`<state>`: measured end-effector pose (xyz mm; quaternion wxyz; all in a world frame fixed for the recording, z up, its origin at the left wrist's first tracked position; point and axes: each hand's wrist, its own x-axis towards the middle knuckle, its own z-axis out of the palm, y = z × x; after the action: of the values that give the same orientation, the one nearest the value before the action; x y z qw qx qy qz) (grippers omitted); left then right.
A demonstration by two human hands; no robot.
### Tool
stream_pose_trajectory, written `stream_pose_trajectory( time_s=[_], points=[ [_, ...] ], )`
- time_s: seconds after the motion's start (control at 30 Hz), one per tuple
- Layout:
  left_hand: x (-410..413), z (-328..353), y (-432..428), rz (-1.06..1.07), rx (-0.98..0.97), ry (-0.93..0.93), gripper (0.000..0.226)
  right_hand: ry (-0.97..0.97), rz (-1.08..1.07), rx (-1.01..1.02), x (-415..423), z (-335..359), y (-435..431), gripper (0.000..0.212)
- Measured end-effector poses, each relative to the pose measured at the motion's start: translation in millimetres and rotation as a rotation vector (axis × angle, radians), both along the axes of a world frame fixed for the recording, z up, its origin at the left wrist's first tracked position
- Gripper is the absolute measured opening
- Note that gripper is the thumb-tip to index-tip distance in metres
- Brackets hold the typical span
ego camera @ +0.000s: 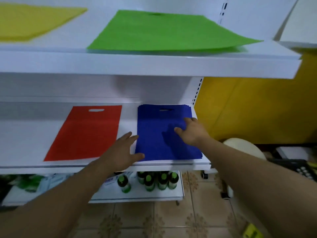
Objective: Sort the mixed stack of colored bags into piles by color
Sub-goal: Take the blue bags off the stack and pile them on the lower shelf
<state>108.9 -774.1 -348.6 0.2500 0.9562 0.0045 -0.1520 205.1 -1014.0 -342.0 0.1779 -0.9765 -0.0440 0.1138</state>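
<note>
The right grip (192, 133) lay released, fingers straight, palm down on the right part of the pile of blue bags (154, 127); the left grip (123, 152) was likewise released, fingers spread flat on the white shelf just beside the pile's left edge, its thumb touching the pile's near left corner; neither grasped anything.

The blue bags sat at the right end of the middle shelf (25, 143), handle cut-out toward the back, layered edges showing at the far right corner; the red bag (85, 133) lay flat just left of them, apart from the pile, with a strip of bare shelf between; the green bag (159, 31) rested on the upper shelf (137, 64), its right corner reaching the shelf's front edge; the yellow bag (30, 21) lay on the same shelf, well apart to the left.

The blue pile's near edge ran close to the front lip and its right edge close to the shelf's end by the slotted upright (197, 90); left of the red bag the white surface stretched wide; below, a lower shelf (137, 196) carried green-capped bottles (161, 181); a patterned tiled floor (171, 220) lay beneath, and a yellow wall (257, 109) stood to the right.
</note>
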Motion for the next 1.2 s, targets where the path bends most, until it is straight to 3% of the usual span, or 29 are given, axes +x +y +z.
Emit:
stream_pose_trajectory(
  time_s=[0.4, 0.63, 0.93, 1.2],
  points=[
    [-161, 153, 102, -0.063, 0.064, -0.252, 0.072, -0.206, 0.074, 0.023, -178, 167, 121, 0.067],
    [-243, 244, 203, 0.081, 0.095, -0.365, 0.068, -0.373, 0.257, 0.088, -235, 268, 237, 0.068],
    [-288, 302, 330, 0.334, 0.178, -0.471, 0.068, -0.465, 0.469, 0.217, -241, 338, 395, 0.066],
    [-247, 325, 429, 0.495, 0.234, -0.541, 0.063, -0.495, 0.608, 0.313, -179, 359, 511, 0.060]
  ],
)
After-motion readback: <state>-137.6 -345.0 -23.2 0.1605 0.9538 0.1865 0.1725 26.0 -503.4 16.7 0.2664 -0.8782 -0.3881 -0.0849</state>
